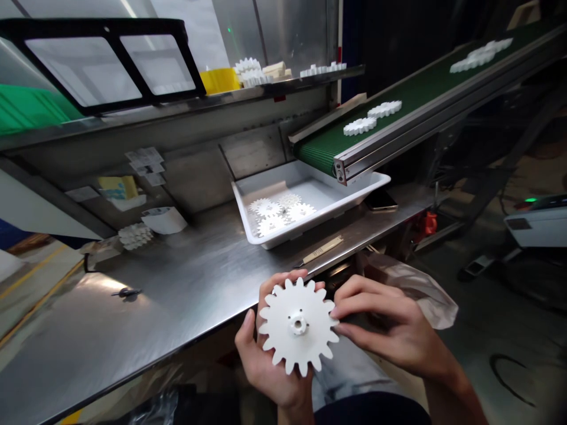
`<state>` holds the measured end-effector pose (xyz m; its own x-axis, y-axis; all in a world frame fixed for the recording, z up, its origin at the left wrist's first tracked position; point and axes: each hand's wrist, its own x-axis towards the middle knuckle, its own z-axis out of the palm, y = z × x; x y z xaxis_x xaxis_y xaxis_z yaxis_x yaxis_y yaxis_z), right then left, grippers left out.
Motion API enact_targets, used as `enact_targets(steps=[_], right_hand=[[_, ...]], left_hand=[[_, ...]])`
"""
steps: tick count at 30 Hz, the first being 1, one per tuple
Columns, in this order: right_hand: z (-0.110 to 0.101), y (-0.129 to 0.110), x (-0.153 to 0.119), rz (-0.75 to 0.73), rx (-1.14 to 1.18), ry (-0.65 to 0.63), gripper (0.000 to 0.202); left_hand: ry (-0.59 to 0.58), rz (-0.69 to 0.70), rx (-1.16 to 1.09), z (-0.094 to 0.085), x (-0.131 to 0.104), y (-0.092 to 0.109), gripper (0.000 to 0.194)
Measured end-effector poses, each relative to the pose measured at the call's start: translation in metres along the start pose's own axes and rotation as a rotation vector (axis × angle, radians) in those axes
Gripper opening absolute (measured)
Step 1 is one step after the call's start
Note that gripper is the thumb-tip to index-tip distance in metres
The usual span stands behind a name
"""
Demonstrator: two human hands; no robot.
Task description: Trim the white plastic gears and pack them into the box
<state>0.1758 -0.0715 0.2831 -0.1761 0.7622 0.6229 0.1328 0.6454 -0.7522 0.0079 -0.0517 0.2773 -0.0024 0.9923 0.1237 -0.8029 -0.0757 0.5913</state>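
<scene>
I hold a white, round, toothed, plastic-looking gear (312,342) before the front edge of a shiny grey metal desk (195,277): left hand (270,372) cupped around it from behind, right hand (394,324) pinching its rim. Best handling, I judge: steady palm, light fingertip pressure. Hidden: gear's underside, most left fingers. Hub detail: too fine to make out.

Bottom centre, a gear (299,339) lies in the left hand (270,369); mid-frame, a tray (334,214) on the bench (199,260) holds gears (268,208) (at its left); upper right, a belt (425,91) ends over the tray.
</scene>
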Motion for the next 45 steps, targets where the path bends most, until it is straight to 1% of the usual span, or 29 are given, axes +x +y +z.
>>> enact_targets(steps=[3, 5, 11, 14, 16, 18, 19, 20, 21, 23, 24, 25, 27, 28, 29, 30, 32, 33, 34, 35, 38, 39, 40, 42, 45], right_hand=[[0.001, 0.001, 0.000, -0.012, 0.003, 0.017, 0.023], [0.001, 0.002, 0.000, -0.027, 0.009, 0.038, 0.023], [0.001, 0.005, 0.000, -0.039, -0.026, 0.107, 0.021], [0.002, 0.006, 0.000, -0.002, 0.006, 0.112, 0.017], [0.005, 0.008, 0.000, 0.092, 0.120, 0.091, 0.024], [0.010, 0.011, 0.000, 0.230, 0.268, 0.060, 0.039], [0.012, 0.013, 0.001, 0.293, 0.324, 0.069, 0.044], [0.014, 0.016, 0.002, 0.333, 0.357, 0.104, 0.043], [0.015, 0.018, 0.003, 0.350, 0.368, 0.162, 0.039], [0.014, 0.023, 0.004, 0.339, 0.348, 0.316, 0.028], [0.013, 0.024, 0.005, 0.327, 0.322, 0.384, 0.024], [0.012, 0.026, 0.005, 0.318, 0.289, 0.429, 0.023], [0.008, 0.026, 0.004, 0.319, 0.219, 0.470, 0.021], [0.007, 0.026, 0.003, 0.321, 0.194, 0.469, 0.022], [0.006, 0.025, 0.003, 0.324, 0.178, 0.459, 0.023], [0.005, 0.025, 0.003, 0.323, 0.164, 0.449, 0.024], [0.005, 0.029, 0.005, 0.301, 0.080, 0.449, 0.023], [0.005, 0.034, 0.006, 0.274, 0.001, 0.443, 0.023], [0.005, 0.040, 0.009, 0.239, -0.098, 0.411, 0.025], [0.007, 0.049, 0.011, 0.202, -0.210, 0.345, 0.027], [0.018, 0.078, 0.016, 0.140, -0.521, 0.034, 0.037], [0.022, 0.087, 0.016, 0.141, -0.586, -0.035, 0.041], [0.026, 0.095, 0.016, 0.144, -0.630, -0.068, 0.043], [0.031, 0.104, 0.015, 0.145, -0.661, -0.054, 0.040], [0.026, 0.110, 0.014, 0.124, -0.664, 0.014, 0.030]], left_hand=[[-0.009, 0.000, -0.009, 0.002, -0.001, 0.000, 0.061], [0.013, -0.006, -0.020, 0.004, -0.001, -0.001, 0.060], [0.210, 0.080, -0.067, 0.009, 0.002, -0.004, 0.050], [0.249, 0.112, -0.059, 0.011, 0.003, -0.005, 0.050], [0.248, 0.111, -0.040, 0.014, 0.003, -0.006, 0.051], [0.222, 0.109, 0.005, 0.017, 0.003, -0.009, 0.053], [0.202, 0.114, 0.047, 0.018, 0.004, -0.011, 0.053], [0.185, 0.134, 0.109, 0.018, 0.005, -0.012, 0.051], [0.171, 0.173, 0.197, 0.017, 0.006, -0.013, 0.046], [0.128, 0.266, 0.438, 0.012, 0.008, -0.013, 0.037], [0.084, 0.288, 0.573, 0.009, 0.010, -0.013, 0.039], [0.021, 0.283, 0.702, 0.005, 0.011, -0.012, 0.047], [-0.140, 0.199, 0.919, -0.001, 0.013, -0.010, 0.076], [-0.210, 0.154, 1.007, -0.003, 0.014, -0.009, 0.087], [-0.255, 0.130, 1.080, -0.005, 0.014, -0.009, 0.096], [-0.274, 0.126, 1.133, -0.007, 0.015, -0.008, 0.100], [-0.248, 0.132, 1.164, -0.010, 0.016, -0.005, 0.094], [-0.227, 0.124, 1.142, -0.012, 0.017, -0.003, 0.090], [-0.206, 0.107, 1.101, -0.014, 0.017, -0.001, 0.086], [-0.187, 0.090, 1.053, -0.016, 0.017, 0.002, 0.083], [-0.147, 0.063, 0.906, -0.019, 0.016, 0.009, 0.075], [-0.140, 0.056, 0.863, -0.019, 0.015, 0.011, 0.074], [-0.140, 0.047, 0.822, -0.019, 0.014, 0.012, 0.073], [-0.159, 0.028, 0.751, -0.017, 0.013, 0.014, 0.074], [-0.179, 0.021, 0.672, -0.015, 0.013, 0.015, 0.076]])
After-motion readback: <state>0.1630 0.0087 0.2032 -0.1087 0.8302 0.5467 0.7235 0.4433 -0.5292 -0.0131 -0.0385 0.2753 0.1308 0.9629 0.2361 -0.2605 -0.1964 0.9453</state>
